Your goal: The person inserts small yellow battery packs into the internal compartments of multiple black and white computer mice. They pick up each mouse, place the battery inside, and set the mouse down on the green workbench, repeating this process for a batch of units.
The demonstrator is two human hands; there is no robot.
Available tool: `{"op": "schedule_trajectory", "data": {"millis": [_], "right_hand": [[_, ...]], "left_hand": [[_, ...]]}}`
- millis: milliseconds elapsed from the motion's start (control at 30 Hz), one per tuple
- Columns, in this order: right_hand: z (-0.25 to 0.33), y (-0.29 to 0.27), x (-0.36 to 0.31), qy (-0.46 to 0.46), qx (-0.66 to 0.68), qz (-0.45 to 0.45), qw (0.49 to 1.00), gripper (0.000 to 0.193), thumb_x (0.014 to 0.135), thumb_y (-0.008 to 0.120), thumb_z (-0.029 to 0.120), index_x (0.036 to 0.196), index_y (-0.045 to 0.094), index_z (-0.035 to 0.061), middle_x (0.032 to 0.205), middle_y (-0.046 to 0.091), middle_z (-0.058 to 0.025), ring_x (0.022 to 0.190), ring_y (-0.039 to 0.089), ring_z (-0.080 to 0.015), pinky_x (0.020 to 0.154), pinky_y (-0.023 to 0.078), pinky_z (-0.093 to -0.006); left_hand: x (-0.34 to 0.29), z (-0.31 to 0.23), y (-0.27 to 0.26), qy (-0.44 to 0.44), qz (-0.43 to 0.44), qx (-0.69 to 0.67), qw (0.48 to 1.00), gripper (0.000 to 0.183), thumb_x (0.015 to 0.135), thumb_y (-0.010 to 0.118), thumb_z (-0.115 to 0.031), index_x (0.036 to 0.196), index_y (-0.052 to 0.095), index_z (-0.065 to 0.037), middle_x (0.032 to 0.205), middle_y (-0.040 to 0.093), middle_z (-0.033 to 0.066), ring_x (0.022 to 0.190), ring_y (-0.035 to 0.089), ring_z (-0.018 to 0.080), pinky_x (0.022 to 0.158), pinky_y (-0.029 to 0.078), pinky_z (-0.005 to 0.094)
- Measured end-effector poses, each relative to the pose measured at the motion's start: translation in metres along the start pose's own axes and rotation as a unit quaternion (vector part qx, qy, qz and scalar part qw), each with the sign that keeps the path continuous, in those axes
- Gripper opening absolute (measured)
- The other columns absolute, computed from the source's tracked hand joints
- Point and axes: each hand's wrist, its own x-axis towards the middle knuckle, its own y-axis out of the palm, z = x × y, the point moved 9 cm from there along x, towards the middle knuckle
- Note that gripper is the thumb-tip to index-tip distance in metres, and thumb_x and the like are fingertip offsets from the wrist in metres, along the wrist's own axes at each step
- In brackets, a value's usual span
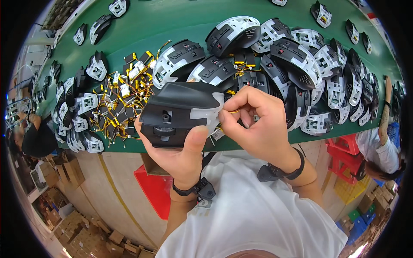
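Mouse shell (172, 112), seemingly unfinished

It is held over the near edge of the green table (150, 30); outer cover looks in place, inside work perhaps is left. Left hand (180, 158) cups it from below, thumb on its near side; right hand (260, 124) bends inward, fingertips pinched at its right end, on what I cannot tell. Farther lie wired packs (125, 90) and other shells (297, 60).

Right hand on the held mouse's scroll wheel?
No, the right hand is at the mouse's white end, while the scroll wheel sits uncovered.
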Motion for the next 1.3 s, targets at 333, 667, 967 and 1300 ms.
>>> {"op": "schedule_trajectory", "data": {"millis": [333,667,967,1300], "right_hand": [[-0.009,-0.002,-0.005,0.023,0.037,0.021,0.999,0.009,0.077,0.071,0.0,0.081,0.063,0.001,0.068,0.057,-0.0025,0.049,0.041,-0.0058,0.046,0.033,-0.0219],[0.007,-0.003,-0.01,-0.052,-0.034,0.001,0.998,0.011,0.076,0.07,-0.004,0.084,0.063,0.0005,0.072,0.057,-0.0036,0.051,0.045,-0.0094,0.047,0.036,-0.024],[0.021,-0.005,-0.016,-0.109,-0.096,-0.047,0.988,0.014,0.075,0.07,-0.006,0.082,0.06,0.0009,0.073,0.058,-0.0066,0.054,0.052,-0.016,0.048,0.04,-0.0258],[-0.018,0.01,-0.019,0.141,0.252,0.023,0.957,0.016,0.088,0.066,0.002,0.103,0.06,-0.0037,0.088,0.068,-0.0077,0.076,0.067,-0.0101,0.065,0.054,-0.0239]], "left_hand": [[-0.004,0.004,-0.005,0.005,-0.01,0.008,1.0,0.08,0.068,0.09,-0.023,0.126,0.04,-0.001,0.113,0.055,0.0088,0.098,0.057,0.0154,0.087,0.049,0.0294],[-0.007,-0.002,-0.001,0.014,0.003,0.006,1.0,0.083,0.068,0.09,-0.018,0.129,0.037,-0.001,0.114,0.055,0.0093,0.099,0.058,0.0157,0.085,0.051,0.0297],[-0.011,-0.002,-0.005,0.019,-0.001,0.004,1.0,0.085,0.066,0.091,-0.021,0.129,0.037,-0.001,0.113,0.055,0.0086,0.097,0.058,0.0157,0.086,0.051,0.03],[-0.017,-0.008,-0.007,0.076,-0.026,0.004,0.997,0.089,0.073,0.082,-0.046,0.132,0.04,0.005,0.12,0.057,0.0171,0.107,0.059,0.0257,0.091,0.05,0.0388]]}}
